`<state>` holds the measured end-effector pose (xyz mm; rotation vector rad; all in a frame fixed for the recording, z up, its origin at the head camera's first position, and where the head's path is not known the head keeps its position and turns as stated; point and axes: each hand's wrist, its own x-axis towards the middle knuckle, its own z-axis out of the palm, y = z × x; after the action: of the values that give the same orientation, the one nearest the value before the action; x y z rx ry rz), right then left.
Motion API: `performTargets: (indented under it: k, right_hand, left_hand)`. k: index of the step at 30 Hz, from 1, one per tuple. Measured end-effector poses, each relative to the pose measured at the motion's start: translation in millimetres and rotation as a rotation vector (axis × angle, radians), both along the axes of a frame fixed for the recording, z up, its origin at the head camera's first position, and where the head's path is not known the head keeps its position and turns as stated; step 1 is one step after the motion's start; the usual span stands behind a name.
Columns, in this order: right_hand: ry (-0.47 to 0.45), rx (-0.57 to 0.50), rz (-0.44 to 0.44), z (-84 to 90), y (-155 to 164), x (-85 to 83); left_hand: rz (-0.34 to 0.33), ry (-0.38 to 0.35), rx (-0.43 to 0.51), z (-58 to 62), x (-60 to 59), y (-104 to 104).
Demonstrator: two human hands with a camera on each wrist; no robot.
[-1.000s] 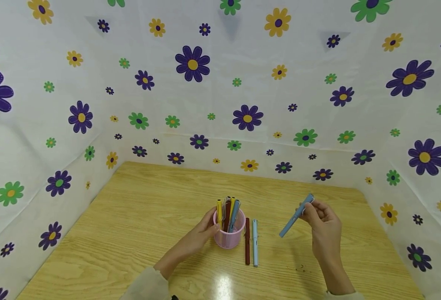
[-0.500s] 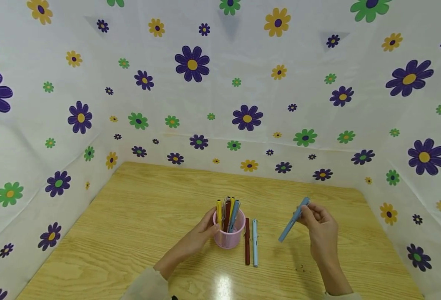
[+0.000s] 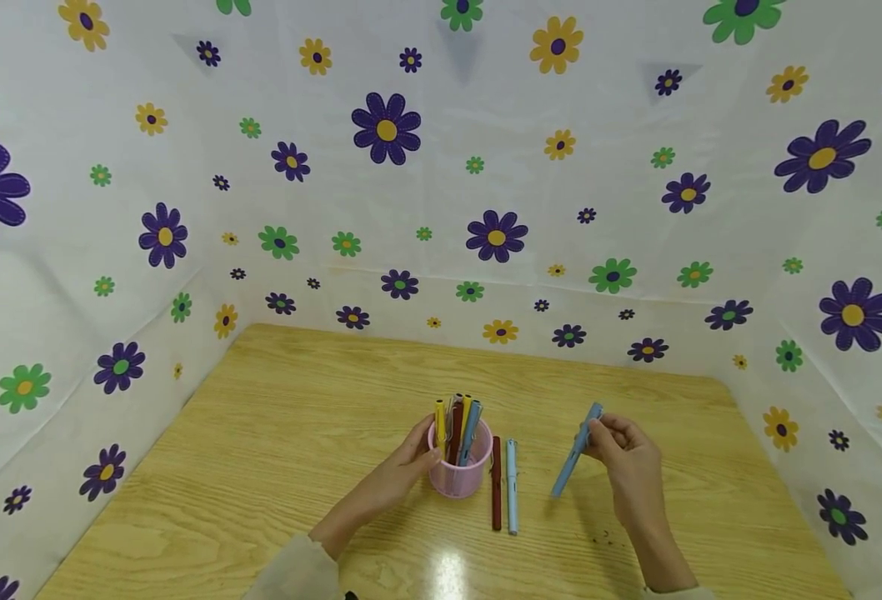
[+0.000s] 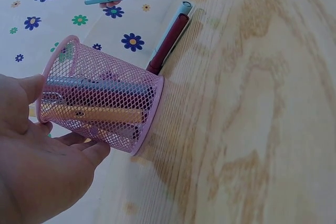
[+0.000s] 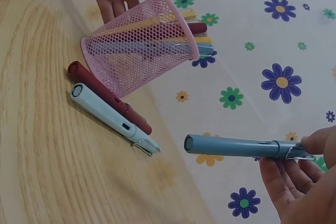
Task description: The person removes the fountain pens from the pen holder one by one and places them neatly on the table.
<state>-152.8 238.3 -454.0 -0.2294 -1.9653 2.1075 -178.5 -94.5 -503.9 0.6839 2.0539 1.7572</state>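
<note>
A pink mesh pen cup [image 3: 459,467] stands on the wooden table [image 3: 276,450] with several pens in it, yellow, dark red and blue. My left hand [image 3: 403,467] holds its left side, thumb at the rim [image 4: 26,103]. A dark red pen [image 3: 496,483] and a light blue pen [image 3: 512,486] lie side by side just right of the cup. My right hand [image 3: 621,454] pinches the upper end of a blue pen [image 3: 574,454], held tilted above the table to the right; the same blue pen [image 5: 239,146] shows in the right wrist view.
White cloth walls printed with flowers [image 3: 384,129] enclose the table on the left, back and right. A glare spot [image 3: 447,575] lies near the front edge. Small dark specks [image 3: 604,537] mark the wood by my right wrist.
My right hand has drifted left and slightly down with the blue pen, which now hangs steeper. The left hand and the cup have not moved.
</note>
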Motion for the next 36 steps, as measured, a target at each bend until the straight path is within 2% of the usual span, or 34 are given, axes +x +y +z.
performTargets:
  k: [11, 21, 36]
  right_hand:
    - [-0.099, 0.085, 0.039, -7.6, -5, -2.2]
    - [-0.132, 0.108, 0.061, -13.2, -7, -4.2]
    - [-0.198, 0.228, 0.142, -24.5, -18, -7.7]
  left_hand:
    - [0.001, 0.013, 0.006, -0.9, -0.9, 0]
    - [-0.002, 0.002, 0.024, -2.2, 0.1, 0]
    - [0.003, -0.022, 0.022, -2.9, 1.5, 0]
